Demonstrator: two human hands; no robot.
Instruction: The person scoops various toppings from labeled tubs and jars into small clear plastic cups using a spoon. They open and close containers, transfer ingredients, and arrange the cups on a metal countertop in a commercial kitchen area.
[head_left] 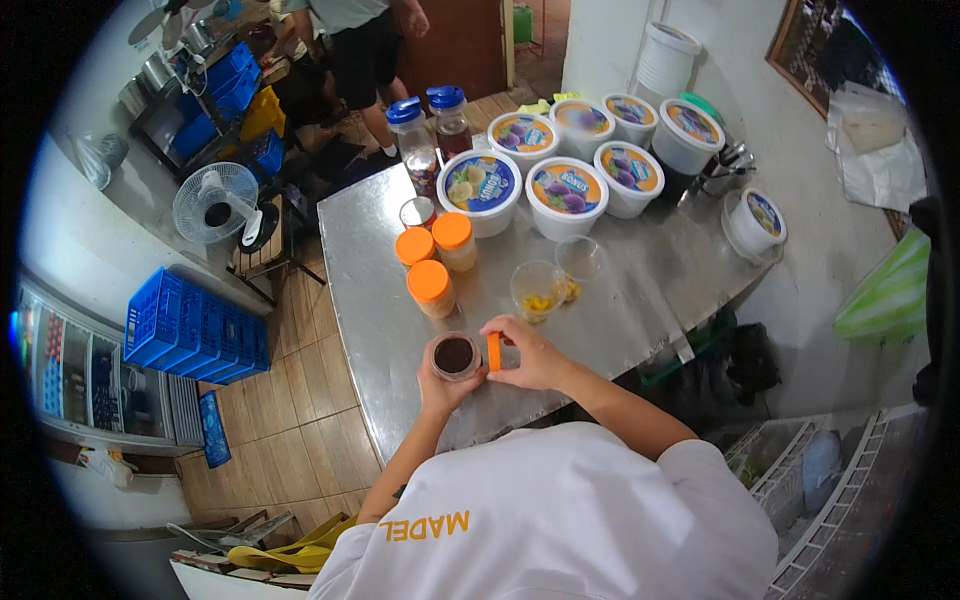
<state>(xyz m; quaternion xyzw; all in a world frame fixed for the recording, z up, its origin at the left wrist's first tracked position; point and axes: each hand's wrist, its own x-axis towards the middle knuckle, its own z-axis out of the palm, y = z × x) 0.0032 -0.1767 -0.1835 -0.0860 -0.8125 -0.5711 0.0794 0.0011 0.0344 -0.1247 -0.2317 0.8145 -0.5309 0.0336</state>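
Observation:
My left hand is wrapped round a clear jar with a dark brown filling, its mouth uncovered. Pinched in my right hand is an orange lid, held on edge just right of the jar and apart from its mouth. Beyond the jar stand several closed jars with orange lids. To the right of them, a clear plastic cup has yellow pieces at its bottom. Another clear cup stands just behind it.
Several white tubs with printed lids fill the far side of the metal table. Two blue-capped pitchers stand at its back left. Blue crates and a fan are off to the left. A person stands beyond the table.

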